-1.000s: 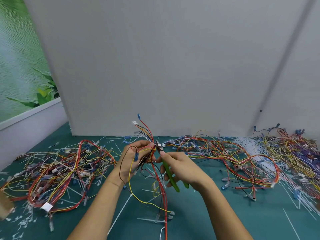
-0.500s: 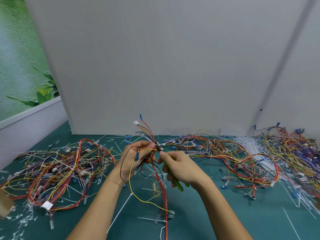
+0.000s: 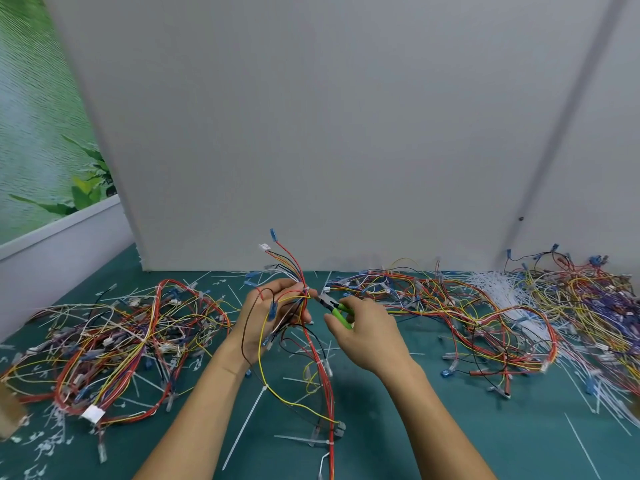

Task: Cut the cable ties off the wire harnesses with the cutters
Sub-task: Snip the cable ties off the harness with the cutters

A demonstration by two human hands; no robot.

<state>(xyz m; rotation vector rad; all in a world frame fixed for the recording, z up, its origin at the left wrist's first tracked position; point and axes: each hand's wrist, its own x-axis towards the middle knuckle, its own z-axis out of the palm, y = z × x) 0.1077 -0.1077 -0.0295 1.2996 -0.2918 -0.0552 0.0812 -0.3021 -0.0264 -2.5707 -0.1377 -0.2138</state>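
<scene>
Two hands meet just below the middle of the frame. The left hand (image 3: 273, 313) grips a wire harness (image 3: 320, 358) of red, yellow and black wires at its bundled neck, its tail trailing down to the teal surface (image 3: 485, 427), while the right hand (image 3: 367, 336) curls round green-handled cutters (image 3: 334, 306) whose nose sits just beside what looks like a small white cable tie (image 3: 306, 289). Judging by this, a cut is being lined up; next the blades must bite the tie alone, sparing the wires.
</scene>
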